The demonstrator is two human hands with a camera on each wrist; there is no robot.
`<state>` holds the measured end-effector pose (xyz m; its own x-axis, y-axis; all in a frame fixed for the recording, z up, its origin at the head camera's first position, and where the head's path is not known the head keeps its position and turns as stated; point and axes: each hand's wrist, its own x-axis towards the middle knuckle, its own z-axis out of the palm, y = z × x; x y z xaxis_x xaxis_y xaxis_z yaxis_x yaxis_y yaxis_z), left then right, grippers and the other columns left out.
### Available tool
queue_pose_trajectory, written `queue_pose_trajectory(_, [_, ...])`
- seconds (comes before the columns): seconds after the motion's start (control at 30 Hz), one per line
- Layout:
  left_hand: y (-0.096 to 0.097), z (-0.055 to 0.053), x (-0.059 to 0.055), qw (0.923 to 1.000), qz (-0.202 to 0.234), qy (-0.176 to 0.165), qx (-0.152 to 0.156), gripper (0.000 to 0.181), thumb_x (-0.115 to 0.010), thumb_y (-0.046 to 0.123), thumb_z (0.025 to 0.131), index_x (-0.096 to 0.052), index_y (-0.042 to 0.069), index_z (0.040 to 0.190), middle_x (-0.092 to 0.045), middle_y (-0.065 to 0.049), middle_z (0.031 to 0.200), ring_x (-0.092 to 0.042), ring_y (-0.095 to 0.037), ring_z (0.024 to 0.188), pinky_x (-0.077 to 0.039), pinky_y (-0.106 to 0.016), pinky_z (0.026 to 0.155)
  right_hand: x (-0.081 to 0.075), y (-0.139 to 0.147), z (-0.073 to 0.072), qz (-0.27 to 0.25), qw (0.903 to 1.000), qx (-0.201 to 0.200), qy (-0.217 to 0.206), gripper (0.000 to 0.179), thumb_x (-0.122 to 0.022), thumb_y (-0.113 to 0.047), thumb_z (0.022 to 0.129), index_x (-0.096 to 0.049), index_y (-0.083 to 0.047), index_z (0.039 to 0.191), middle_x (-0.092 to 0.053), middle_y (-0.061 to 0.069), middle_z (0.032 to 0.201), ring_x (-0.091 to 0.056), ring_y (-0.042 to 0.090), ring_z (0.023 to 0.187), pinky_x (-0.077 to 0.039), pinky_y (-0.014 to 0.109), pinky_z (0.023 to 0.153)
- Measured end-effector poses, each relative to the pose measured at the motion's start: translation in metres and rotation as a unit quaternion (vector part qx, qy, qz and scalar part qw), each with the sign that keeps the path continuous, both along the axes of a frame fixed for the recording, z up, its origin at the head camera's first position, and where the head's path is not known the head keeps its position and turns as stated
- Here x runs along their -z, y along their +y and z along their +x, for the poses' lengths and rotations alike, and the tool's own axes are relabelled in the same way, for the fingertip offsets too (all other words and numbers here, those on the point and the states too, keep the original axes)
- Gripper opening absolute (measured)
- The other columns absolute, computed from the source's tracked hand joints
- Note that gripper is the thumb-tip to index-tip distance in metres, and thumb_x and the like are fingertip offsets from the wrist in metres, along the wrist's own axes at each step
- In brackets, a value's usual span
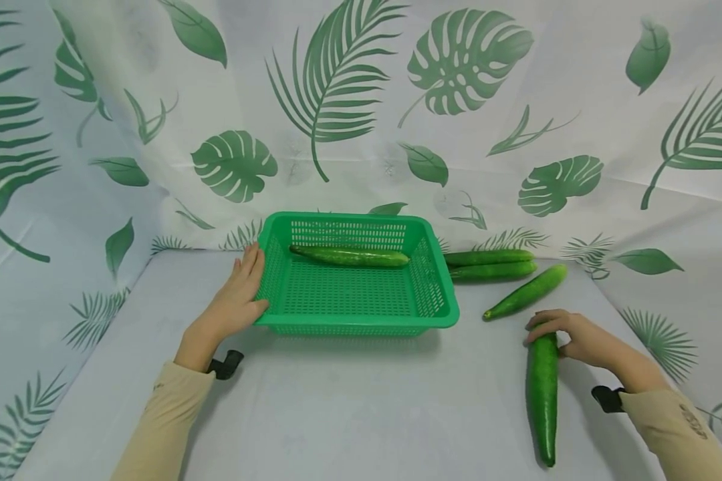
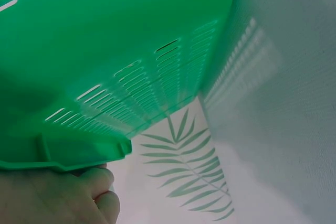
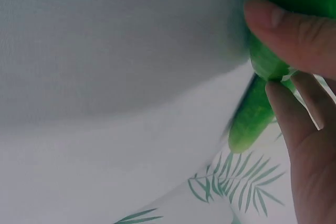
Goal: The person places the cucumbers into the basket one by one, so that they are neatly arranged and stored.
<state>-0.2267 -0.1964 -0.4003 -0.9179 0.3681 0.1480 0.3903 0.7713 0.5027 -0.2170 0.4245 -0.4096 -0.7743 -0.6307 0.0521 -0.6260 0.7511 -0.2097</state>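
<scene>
Fingers of my left hand [image 1: 234, 300] lie fairly straight along the left rim of a green plastic basket [image 1: 361, 321], the thumb touching its front left corner. In the left wrist view the hand [image 2: 58, 195] shows below the basket's rim [image 2: 63, 166]. One cucumber [image 1: 349, 256] lies crosswise inside, near the back wall. On the right, my right hand [image 1: 571, 337] grips the far end of a long dark green cucumber [image 1: 543, 401], which points toward me on the table. The right wrist view shows thumb and fingers around that cucumber's end [image 3: 268, 61].
A lighter cucumber [image 1: 525, 292] lies slanted just beyond my right hand. Two more cucumbers [image 1: 490, 257] lie side by side against the basket's right side, partly hidden by it. Leaf-printed cloth [image 1: 337, 160] rises behind the white table [image 1: 361, 414] and at both sides.
</scene>
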Motion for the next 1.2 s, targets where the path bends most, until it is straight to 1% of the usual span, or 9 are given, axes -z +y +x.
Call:
queue_pose_trajectory(0.13, [0.0,0.0,0.0,1.0,0.004,0.001,0.002,0.088,-0.051,0.004,0.087,0.004,-0.011,0.153,0.018,-0.02,0.162,0.017,-0.031,0.149,0.005,-0.053,0.119,-0.004,0.006,0.0,-0.016,0.999,-0.016,0.038,0.056,-0.087,0.009,0.055,-0.078,-0.022,0.1,-0.066,0.008,0.113,-0.057,0.017,0.108,-0.053,0.028,0.078])
queue_pose_trajectory(0.23, [0.0,0.0,0.0,1.0,0.004,0.001,0.003,0.088,-0.051,0.005,0.087,0.004,-0.011,0.153,0.018,-0.02,0.162,0.017,-0.031,0.149,0.005,-0.053,0.119,-0.012,0.009,0.001,-0.031,0.9985,-0.018,0.04,0.055,-0.089,0.004,0.055,-0.078,-0.02,0.104,-0.066,0.004,0.113,-0.053,0.003,0.107,-0.052,0.023,0.078])
queue_pose_trajectory(0.37, [0.0,-0.001,0.0,1.0,0.004,0.004,0.002,0.089,-0.052,0.005,0.087,0.005,-0.01,0.153,0.018,-0.02,0.162,0.017,-0.03,0.149,0.005,-0.052,0.119,-0.027,0.007,0.002,-0.053,0.9981,-0.009,0.029,0.055,-0.09,-0.004,0.058,-0.077,-0.021,0.109,-0.066,-0.002,0.111,-0.052,-0.006,0.104,-0.051,0.02,0.077])
queue_pose_trajectory(0.57, [-0.001,-0.001,0.001,0.9999,0.007,0.015,0.004,0.088,-0.052,0.004,0.086,0.003,-0.012,0.153,0.015,-0.023,0.161,0.015,-0.033,0.149,0.004,-0.054,0.119,-0.052,-0.002,0.009,-0.106,0.9943,0.003,0.01,0.054,-0.089,-0.006,0.063,-0.076,-0.016,0.114,-0.065,-0.014,0.111,-0.052,-0.009,0.101,-0.046,0.013,0.075])
queue_pose_trajectory(0.7, [-0.001,-0.002,0.002,0.9998,0.009,0.016,0.005,0.088,-0.052,0.004,0.086,0.002,-0.012,0.153,0.015,-0.023,0.162,0.015,-0.034,0.149,0.003,-0.054,0.119,-0.071,-0.008,0.011,-0.111,0.9934,0.012,0.028,0.055,-0.09,-0.007,0.063,-0.075,-0.016,0.116,-0.061,-0.021,0.115,-0.047,-0.013,0.106,-0.041,0.009,0.078])
queue_pose_trajectory(0.9, [-0.001,-0.001,0.001,0.9999,0.01,0.011,0.008,0.087,-0.052,0.004,0.086,0.002,-0.012,0.153,0.016,-0.023,0.161,0.016,-0.034,0.149,0.004,-0.055,0.119,-0.096,-0.021,0.015,-0.11,0.992,0.044,0.043,0.055,-0.09,-0.008,0.063,-0.076,-0.019,0.115,-0.05,-0.034,0.122,-0.036,-0.02,0.117,-0.032,0.003,0.083])
queue_pose_trajectory(1.03, [-0.001,-0.001,0.001,0.9999,0.007,0.009,0.007,0.087,-0.052,0.004,0.087,0.003,-0.012,0.153,0.016,-0.023,0.162,0.016,-0.033,0.149,0.004,-0.055,0.119,-0.108,-0.034,0.013,-0.112,0.9911,0.021,0.068,0.059,-0.091,-0.006,0.061,-0.075,-0.017,0.117,-0.056,-0.027,0.118,-0.041,-0.016,0.114,-0.035,0.006,0.081])
queue_pose_trajectory(1.13, [0.0,0.0,0.001,0.9999,0.008,0.006,0.006,0.086,-0.052,0.004,0.088,0.003,-0.012,0.153,0.016,-0.022,0.162,0.016,-0.033,0.149,0.003,-0.055,0.119,-0.115,-0.045,0.007,-0.137,0.9873,-0.017,0.08,0.063,-0.09,0.003,0.059,-0.074,-0.011,0.118,-0.061,-0.015,0.109,-0.05,-0.006,0.101,-0.04,0.011,0.075])
queue_pose_trajectory(1.2, [0.0,0.0,0.001,1.0,0.006,0.006,0.005,0.086,-0.052,0.004,0.088,0.003,-0.012,0.153,0.016,-0.022,0.162,0.016,-0.033,0.149,0.003,-0.055,0.119,-0.12,-0.053,0.003,-0.157,0.984,-0.032,0.078,0.064,-0.088,0.008,0.059,-0.073,-0.008,0.119,-0.061,-0.012,0.104,-0.05,-0.003,0.094,-0.039,0.014,0.071])
